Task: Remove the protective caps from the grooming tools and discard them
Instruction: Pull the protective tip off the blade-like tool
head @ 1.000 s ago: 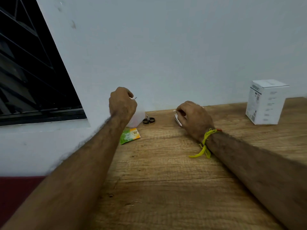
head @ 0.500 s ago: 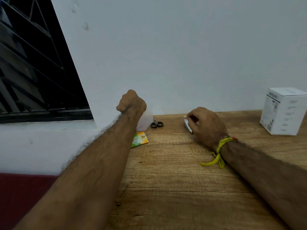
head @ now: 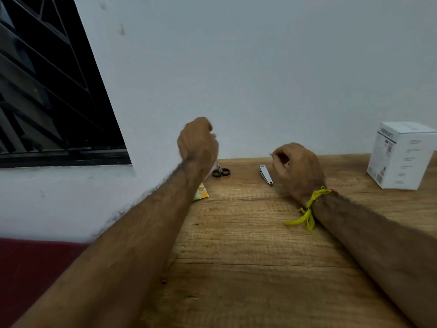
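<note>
My left hand [head: 197, 143] is raised in a fist over the table's far left corner. A small pale piece [head: 214, 136], blurred, shows at its fingertips. My right hand [head: 299, 169] rests on the wooden table [head: 236, 245] and pinches a thin pointed tool [head: 270, 154] whose tip pokes out to the left. A silver nail clipper [head: 266, 174] lies flat just left of my right hand, apart from it. Small scissors with black handles [head: 221, 172] lie by the wall, partly hidden behind my left wrist.
A white carton [head: 402, 155] stands at the far right of the table. A green and orange sachet [head: 201, 194] peeks out under my left forearm. The white wall [head: 260, 79] runs along the table's back edge, with a dark window [head: 47, 91] at the left.
My right hand has let go of the nail clipper, which now lies on the table, and holds a thin tool instead. My left fist stays raised. The view has shifted.
</note>
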### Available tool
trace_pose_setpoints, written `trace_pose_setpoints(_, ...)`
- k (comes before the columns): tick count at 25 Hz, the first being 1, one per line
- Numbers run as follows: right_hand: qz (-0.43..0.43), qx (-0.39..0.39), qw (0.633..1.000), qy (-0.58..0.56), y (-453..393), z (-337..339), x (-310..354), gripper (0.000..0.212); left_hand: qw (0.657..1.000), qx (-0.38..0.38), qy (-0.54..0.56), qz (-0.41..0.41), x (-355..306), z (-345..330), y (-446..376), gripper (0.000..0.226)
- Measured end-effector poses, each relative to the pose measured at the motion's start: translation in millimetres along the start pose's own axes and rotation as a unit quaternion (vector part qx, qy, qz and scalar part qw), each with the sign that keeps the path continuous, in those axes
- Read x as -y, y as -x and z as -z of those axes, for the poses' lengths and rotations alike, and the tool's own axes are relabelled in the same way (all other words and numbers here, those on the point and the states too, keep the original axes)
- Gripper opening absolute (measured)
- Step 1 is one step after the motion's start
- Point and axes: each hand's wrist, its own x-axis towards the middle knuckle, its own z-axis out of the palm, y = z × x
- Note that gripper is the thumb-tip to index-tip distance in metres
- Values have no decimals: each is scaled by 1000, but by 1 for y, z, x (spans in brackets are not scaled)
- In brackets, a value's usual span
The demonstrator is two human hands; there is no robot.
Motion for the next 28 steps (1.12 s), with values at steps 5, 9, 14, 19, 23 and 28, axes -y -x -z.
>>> trace_pose_setpoints(5, -69, -65, 995, -13, -3, 6, -11, 8, 974, 212, 71, 32, -52, -42, 46, 48)
trace_pose_setpoints(9, -105, -76, 992, -7, -8, 15, -27, 7, 948, 318, -5, 22, -74, -60, 56, 46)
trace_pose_setpoints(14, -76, -38, 996, -3, -9, 12, -28, 8, 947, 317, 30, 43, -72, -68, 48, 26)
trace_pose_setpoints(19, -84, -52, 995, -14, -8, 11, -31, 8, 792, 346, 467, 189, -42, -39, 76, 13)
trace_pose_setpoints(23, -67, -38, 997, -22, -7, 13, -26, 9, 693, 349, 587, 232, -20, -12, 99, 27)
trace_pose_setpoints(28, -20, -25, 999, -36, -2, 11, -16, 5, 702, 336, 595, 203, -14, -14, 103, 25)
